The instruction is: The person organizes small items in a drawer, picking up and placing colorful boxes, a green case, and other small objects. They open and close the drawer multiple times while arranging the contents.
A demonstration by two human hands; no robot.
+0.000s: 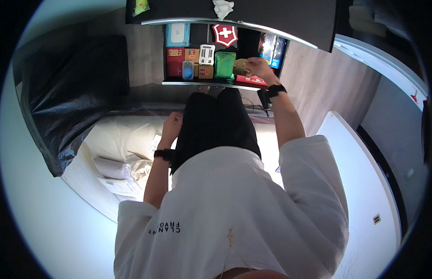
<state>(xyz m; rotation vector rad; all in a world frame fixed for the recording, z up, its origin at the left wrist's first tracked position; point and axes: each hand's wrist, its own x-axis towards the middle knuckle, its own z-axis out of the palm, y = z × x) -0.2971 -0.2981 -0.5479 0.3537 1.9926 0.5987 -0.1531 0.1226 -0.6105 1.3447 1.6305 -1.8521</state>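
Note:
An open drawer full of small boxes lies before my knees. Over its right front part, my right hand grips the edge of a flat gold-coloured item between thumb and fingers. Just left of that item stands a shiny green pouch. A red box with white markings lies below my right hand, along the drawer front. My left hand hangs beside my left thigh, fingers curled, with nothing visible in it.
The drawer also holds a light-blue box, a dark red box, small brown boxes, a white tray-like piece and a red shield-shaped item. Crumpled white tissue lies on the black top above. Left is a bed edge with packages.

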